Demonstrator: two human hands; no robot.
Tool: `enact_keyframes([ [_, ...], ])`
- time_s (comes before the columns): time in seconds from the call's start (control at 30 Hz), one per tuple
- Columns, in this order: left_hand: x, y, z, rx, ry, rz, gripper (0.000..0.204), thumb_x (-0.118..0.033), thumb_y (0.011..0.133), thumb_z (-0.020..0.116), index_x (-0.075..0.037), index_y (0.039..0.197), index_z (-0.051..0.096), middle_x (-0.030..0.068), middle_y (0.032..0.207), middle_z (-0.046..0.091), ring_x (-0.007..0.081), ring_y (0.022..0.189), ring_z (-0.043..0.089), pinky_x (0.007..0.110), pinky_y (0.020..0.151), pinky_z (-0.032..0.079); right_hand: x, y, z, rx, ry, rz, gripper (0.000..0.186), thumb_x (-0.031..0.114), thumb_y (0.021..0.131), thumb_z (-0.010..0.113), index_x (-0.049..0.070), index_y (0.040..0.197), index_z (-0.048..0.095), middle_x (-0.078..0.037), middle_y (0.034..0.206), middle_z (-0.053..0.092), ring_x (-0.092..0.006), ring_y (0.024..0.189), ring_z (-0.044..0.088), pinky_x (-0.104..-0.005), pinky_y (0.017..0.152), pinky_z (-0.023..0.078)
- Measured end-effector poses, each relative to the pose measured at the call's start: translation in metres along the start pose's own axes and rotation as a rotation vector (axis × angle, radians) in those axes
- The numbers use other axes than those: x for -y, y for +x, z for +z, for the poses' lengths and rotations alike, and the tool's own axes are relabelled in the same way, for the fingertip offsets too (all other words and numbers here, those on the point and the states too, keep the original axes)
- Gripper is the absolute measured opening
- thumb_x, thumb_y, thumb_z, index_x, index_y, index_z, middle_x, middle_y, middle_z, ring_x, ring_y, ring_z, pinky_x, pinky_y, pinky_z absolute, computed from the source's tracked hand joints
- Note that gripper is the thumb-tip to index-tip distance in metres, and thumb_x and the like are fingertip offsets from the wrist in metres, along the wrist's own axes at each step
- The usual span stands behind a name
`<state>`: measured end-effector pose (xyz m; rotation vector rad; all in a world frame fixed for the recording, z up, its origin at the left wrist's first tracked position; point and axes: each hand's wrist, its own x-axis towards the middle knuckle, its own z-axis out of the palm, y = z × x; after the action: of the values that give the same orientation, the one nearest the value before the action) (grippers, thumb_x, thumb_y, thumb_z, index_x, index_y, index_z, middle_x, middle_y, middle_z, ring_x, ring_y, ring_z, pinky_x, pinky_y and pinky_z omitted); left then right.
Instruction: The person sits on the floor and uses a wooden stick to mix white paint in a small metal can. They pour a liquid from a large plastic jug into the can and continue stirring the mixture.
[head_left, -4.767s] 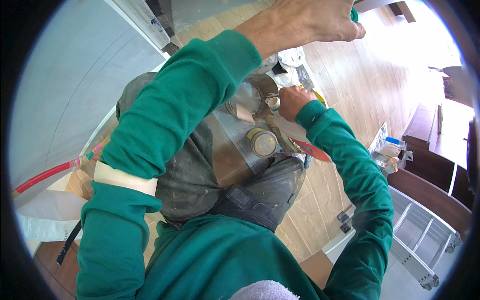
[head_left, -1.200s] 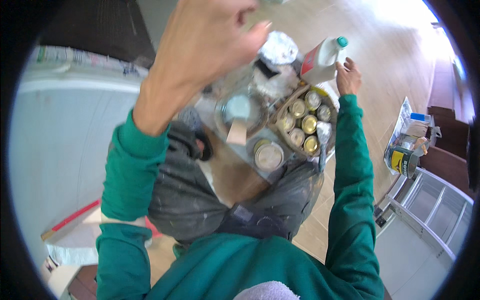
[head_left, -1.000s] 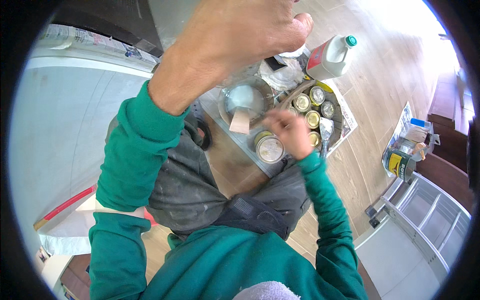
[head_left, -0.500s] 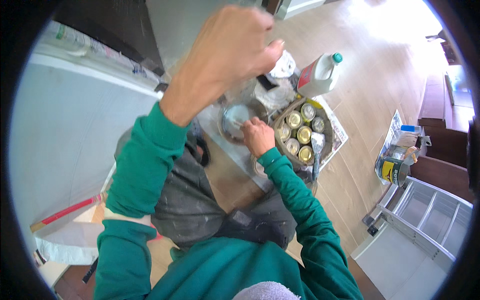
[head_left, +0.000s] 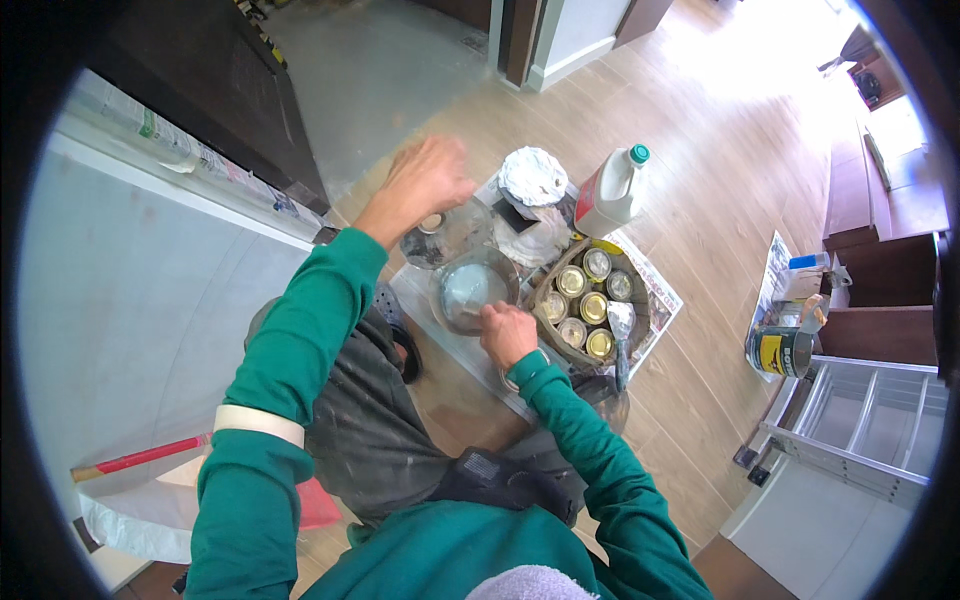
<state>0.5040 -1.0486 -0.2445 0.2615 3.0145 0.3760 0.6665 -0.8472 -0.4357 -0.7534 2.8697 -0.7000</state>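
Observation:
My right hand (head_left: 508,333) is closed at the near rim of a round clear tub (head_left: 497,279) with pale bluish liquid (head_left: 466,288). A thin pale stick seems to run from its fingers into the tub. Farther left, my left hand (head_left: 428,185) hangs above a clear round lid (head_left: 462,236) that carries a small round piece (head_left: 431,223). Its fingers are curled, and what they hold, if anything, is hidden. A cream tape roll (head_left: 260,424) rings my left sleeve. Right of the tub, a bag (head_left: 548,327) contains several small cans (head_left: 593,307), with a pale-tipped brush (head_left: 621,345) across its edge.
A white jug (head_left: 612,195) with a green cap stands behind the bag. White crumpled material (head_left: 532,177) lies beside it on newspaper (head_left: 662,300). At right are a large dark can (head_left: 782,352) and an aluminium ladder (head_left: 865,420). A pale panel (head_left: 170,260) flanks my left.
My left hand has dropped from high in front of the view to just above the clear lid. My right hand stays at the tub, and the view has shifted slightly.

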Motion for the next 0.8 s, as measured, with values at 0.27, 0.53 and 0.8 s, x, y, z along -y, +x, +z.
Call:
enact_keyframes([
  [0.27,0.040,0.002,0.077,0.081,0.051,-0.087,0.050,-0.025,0.074,0.077,0.013,0.104,0.063,0.0315,0.114,0.067,0.0478,0.111,0.064,0.049,0.093,0.054,-0.026,0.033,0.003,-0.152,0.031,0.080,0.006,0.016,0.091,0.059,0.012,0.089,0.064,-0.014,0.087,0.066,-0.0383,0.076,0.069,-0.0510,0.064,0.055],
  [0.53,0.022,-0.003,0.053,0.332,-0.048,-0.038,0.029,-0.009,0.066,0.071,0.007,0.091,0.072,0.0301,0.088,0.069,0.0422,0.085,0.070,0.048,0.073,0.055,0.005,-0.012,-0.022,0.067,-0.017,0.061,0.011,0.014,0.086,0.065,0.013,0.097,0.068,-0.011,0.090,0.067,-0.0353,0.077,0.070,-0.0474,0.065,0.056],
  [0.8,-0.031,-0.020,0.033,0.373,-0.130,0.185,0.021,-0.004,0.060,0.066,0.004,0.078,0.072,0.0293,0.076,0.066,0.0437,0.073,0.066,0.049,0.065,0.052,-0.015,-0.006,-0.028,-0.243,0.065,-0.012,0.027,0.006,0.084,0.064,0.014,0.109,0.069,-0.007,0.112,0.069,-0.0324,0.082,0.071,-0.0429,0.070,0.059],
])
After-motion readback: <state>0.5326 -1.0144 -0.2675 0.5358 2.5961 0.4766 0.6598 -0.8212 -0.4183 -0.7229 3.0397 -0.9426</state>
